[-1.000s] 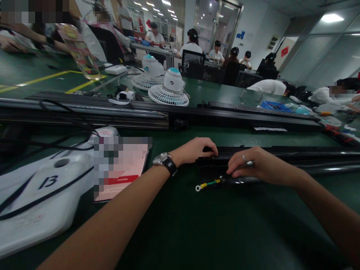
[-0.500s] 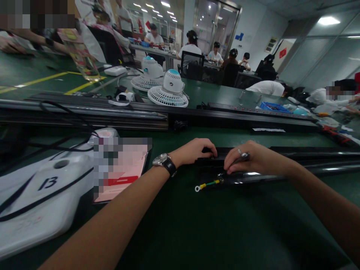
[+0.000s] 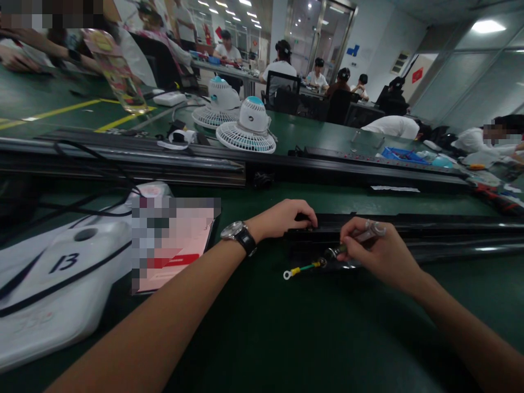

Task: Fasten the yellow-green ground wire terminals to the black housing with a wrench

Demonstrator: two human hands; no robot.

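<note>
My left hand [image 3: 289, 218], with a watch at the wrist, is closed on the left end of a long black profile [image 3: 434, 222]. My right hand [image 3: 372, 245] is pinched round a small tool [image 3: 336, 251] with a clear handle end and a dark shaft. The tool points down-left at the near black part of the profile. By its tip lies a short green-yellow wire [image 3: 305, 268] with a ring terminal [image 3: 287, 275] at its left end. What the tip touches is too dark to tell.
A phone [image 3: 180, 245] and a white plastic part marked 13 [image 3: 77, 262] lie left, with black cables. Behind are long rails [image 3: 352, 170], two white fans [image 3: 249, 128], a bottle [image 3: 118, 76] and a blue tray [image 3: 405, 156]. People sit further back.
My right hand has moved a little right and turned, so the tool in it now shows, pointing down-left beside the wire. My left hand has stayed in place.
</note>
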